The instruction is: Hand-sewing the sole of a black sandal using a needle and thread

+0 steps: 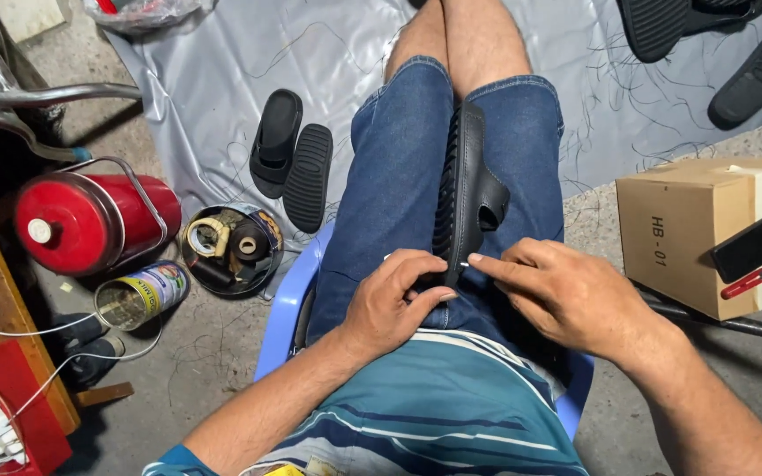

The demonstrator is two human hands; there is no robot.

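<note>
Black sandal [467,189] wedged btwn thighs; left hand [392,304] grip pinches its heel, right hand [566,295] grip pinches needle [464,263].

brown cardboard box [698,231], at right on floor, taped with pale strip, dark print on side | black phone [757,241] lying dark-screened on box top, red pen-like tool [748,282] just beside | open tin can [140,296] at left on floor, on its side, label yellow, blue, white
</note>
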